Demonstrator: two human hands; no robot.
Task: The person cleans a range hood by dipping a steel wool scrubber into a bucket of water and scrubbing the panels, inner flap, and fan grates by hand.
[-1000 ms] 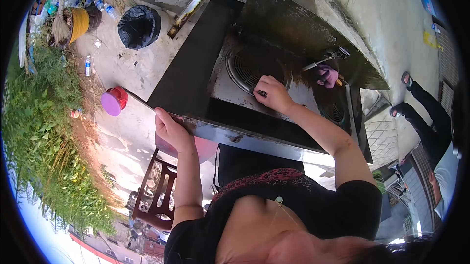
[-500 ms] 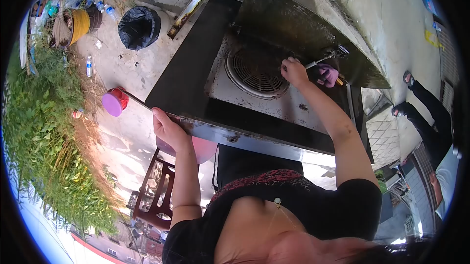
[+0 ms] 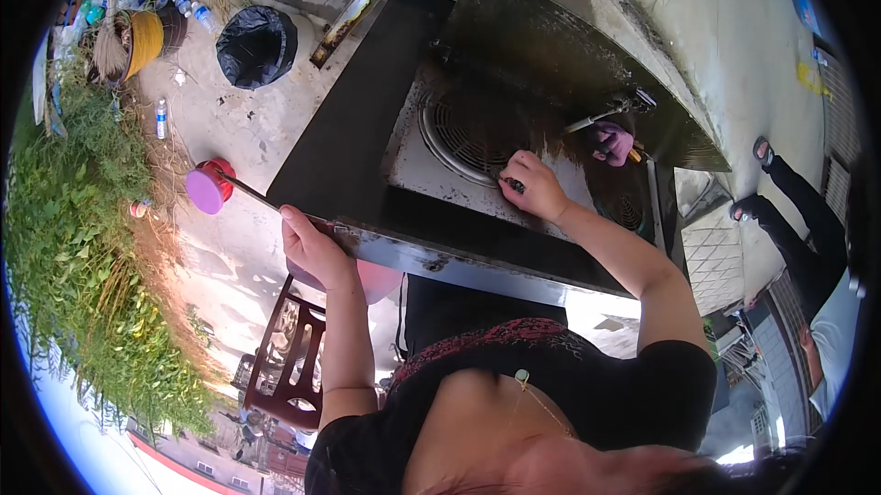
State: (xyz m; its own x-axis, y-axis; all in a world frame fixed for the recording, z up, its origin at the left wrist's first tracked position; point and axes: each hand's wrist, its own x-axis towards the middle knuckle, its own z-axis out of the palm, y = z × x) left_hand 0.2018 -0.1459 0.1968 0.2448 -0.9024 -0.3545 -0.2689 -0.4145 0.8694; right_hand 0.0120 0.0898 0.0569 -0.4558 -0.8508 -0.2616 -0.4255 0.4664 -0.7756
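Note:
A dark, greasy range hood (image 3: 317, 151) lies in front of me, with a round vent grille (image 3: 450, 142) set in its pale metal panel (image 3: 413, 160). My left hand (image 3: 317, 247) grips the hood's near left edge, thumb on top. On the panel, just right of the grille, my right hand (image 3: 535, 185) is closed on a small dark wad that looks like a scouring pad, mostly hidden by the fingers. Brown smeared grime surrounds it. Beyond that hand lie a metal-handled tool (image 3: 592, 119) and a purple glove or cloth (image 3: 612, 144).
A bin with a black liner (image 3: 257, 47) stands at the upper left, near plastic bottles (image 3: 197, 4). A red tub with a pink top (image 3: 210, 188) is left of the hood. A brown chair (image 3: 289, 357) stands below. Another person (image 3: 817, 256) is at the right.
My right hand has moved left and toward me across the panel, from near the metal-handled tool to beside the grille's near edge. The left hand keeps its place on the edge.

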